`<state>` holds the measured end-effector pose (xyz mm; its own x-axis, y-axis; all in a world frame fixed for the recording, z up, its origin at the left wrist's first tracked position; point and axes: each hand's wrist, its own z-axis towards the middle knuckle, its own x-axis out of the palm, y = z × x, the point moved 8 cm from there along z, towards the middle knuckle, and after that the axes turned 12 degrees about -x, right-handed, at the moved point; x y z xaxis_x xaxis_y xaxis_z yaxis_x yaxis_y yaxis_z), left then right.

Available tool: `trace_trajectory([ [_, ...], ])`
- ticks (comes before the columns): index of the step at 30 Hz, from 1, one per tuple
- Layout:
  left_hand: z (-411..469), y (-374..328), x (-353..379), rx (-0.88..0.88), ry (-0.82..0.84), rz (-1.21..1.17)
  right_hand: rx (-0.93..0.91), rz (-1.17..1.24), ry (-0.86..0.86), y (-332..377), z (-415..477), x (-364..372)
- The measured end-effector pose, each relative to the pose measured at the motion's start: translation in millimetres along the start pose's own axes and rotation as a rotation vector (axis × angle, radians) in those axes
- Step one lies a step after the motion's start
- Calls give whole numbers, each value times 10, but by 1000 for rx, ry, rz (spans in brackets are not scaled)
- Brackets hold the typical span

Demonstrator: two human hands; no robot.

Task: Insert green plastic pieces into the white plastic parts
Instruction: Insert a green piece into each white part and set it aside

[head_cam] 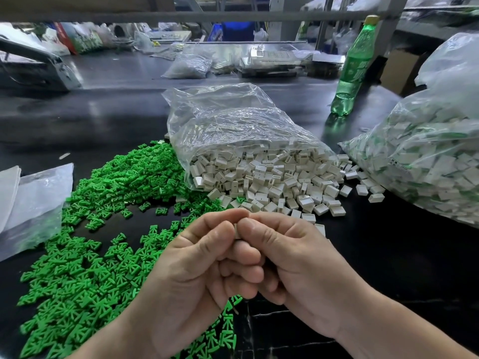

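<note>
My left hand point(197, 265) and my right hand point(293, 257) meet in front of me above the dark table point(401, 268). Together their thumbs and forefingers pinch one small white plastic part point(236, 230), of which only a sliver shows. Whether a green piece sits in it is hidden by the fingers. A big heap of green plastic pieces point(103, 229) spreads over the table to the left and under my left wrist. White plastic parts point(274, 182) spill from an open clear bag point(233, 125) just beyond my hands.
A second clear bag point(427, 161) of white parts with green showing inside lies at the right. A green soda bottle point(353, 68) stands behind it. Flat clear bags point(36, 203) lie at the left edge. Trays, bags and a machine clutter the far side.
</note>
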<state>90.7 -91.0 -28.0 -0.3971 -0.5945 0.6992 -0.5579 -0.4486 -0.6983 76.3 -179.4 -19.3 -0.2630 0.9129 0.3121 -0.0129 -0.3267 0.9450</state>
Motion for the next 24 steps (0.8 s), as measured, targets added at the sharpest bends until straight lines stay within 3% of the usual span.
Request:
trace_trajectory([
  [13, -20, -8, -45, 8, -82, 54, 3, -92, -54, -17, -22, -16],
  [20, -23, -75, -51, 74, -59, 136, -23, 15, -23, -44, 29, 18],
  [24, -70, -242, -269, 116, -294, 306, -20, 105, -32, -104, 47, -16],
])
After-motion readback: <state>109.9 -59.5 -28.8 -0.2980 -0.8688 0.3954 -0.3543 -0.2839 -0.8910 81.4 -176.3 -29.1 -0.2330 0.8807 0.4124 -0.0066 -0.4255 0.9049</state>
